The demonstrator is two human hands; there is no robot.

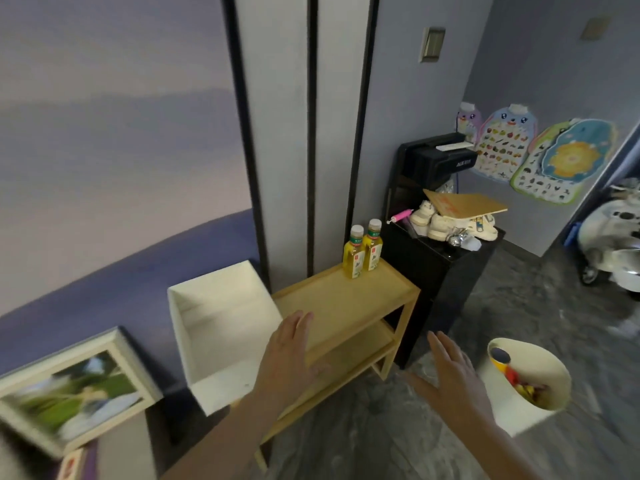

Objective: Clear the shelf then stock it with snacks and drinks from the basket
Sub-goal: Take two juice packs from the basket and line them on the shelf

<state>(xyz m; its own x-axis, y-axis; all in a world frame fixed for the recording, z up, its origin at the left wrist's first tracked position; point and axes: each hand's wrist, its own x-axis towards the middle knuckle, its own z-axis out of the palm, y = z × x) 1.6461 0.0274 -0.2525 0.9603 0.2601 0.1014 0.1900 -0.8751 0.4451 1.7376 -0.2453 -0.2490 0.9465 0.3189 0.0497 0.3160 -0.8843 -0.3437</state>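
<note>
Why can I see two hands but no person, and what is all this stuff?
The camera sits on the person's head and looks down, so you see only their own hands. The left hand and the right hand are both open and hold nothing. In front stands a wooden shelf. On its top, at the far corner, stand two bottles of yellow drink, side by side. The lower board looks bare. On the floor to the right is a cream basket with colourful snacks inside. Left of the shelf sits a white box.
</note>
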